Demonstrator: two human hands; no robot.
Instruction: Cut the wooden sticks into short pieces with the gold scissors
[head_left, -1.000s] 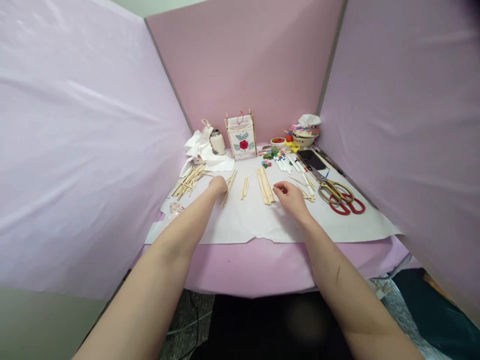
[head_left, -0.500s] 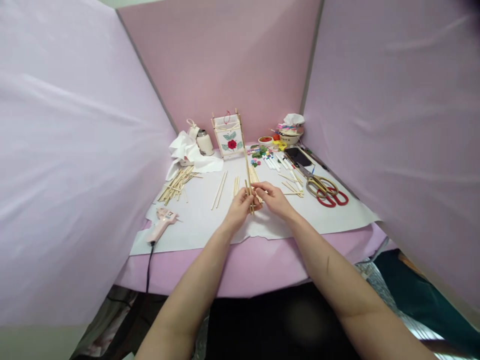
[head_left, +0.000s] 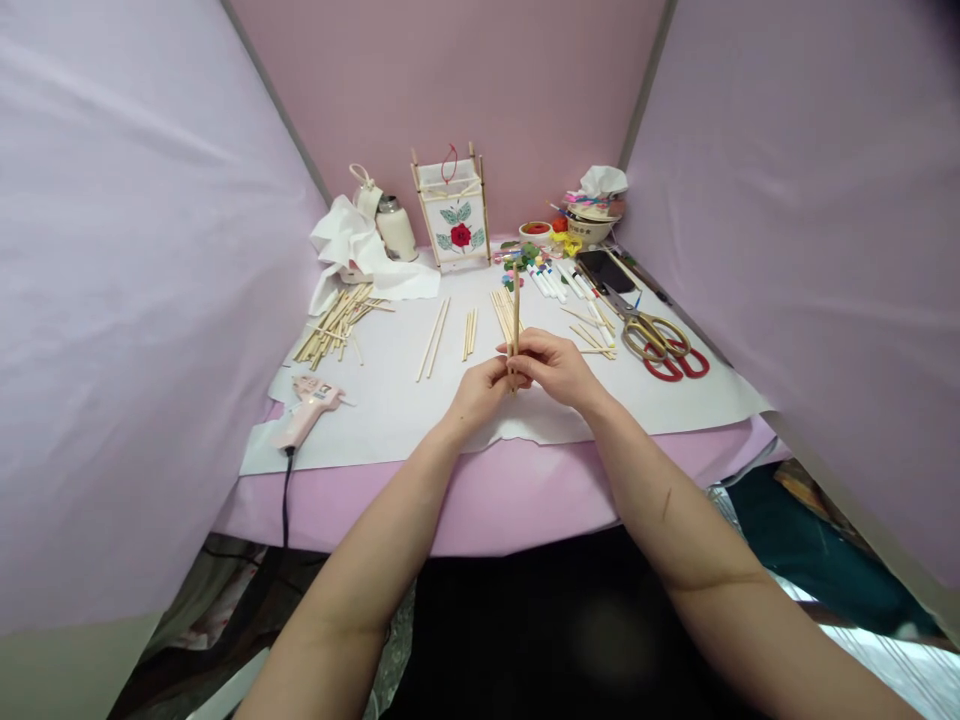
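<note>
Between the fingers, wooden sticks, longest rising above

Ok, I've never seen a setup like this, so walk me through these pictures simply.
There's no machine handling things here, just one person's bare left hand and right hand. Every picture comes from one camera worn on their head, looking forward and down. Both hands hold thin wooden sticks upright; I can't tell how many. On the white sheet lie a pile of sticks, a pale pink glue gun, markers and gold-handled scissors. Behind stands a frame with a red flower.
</note>
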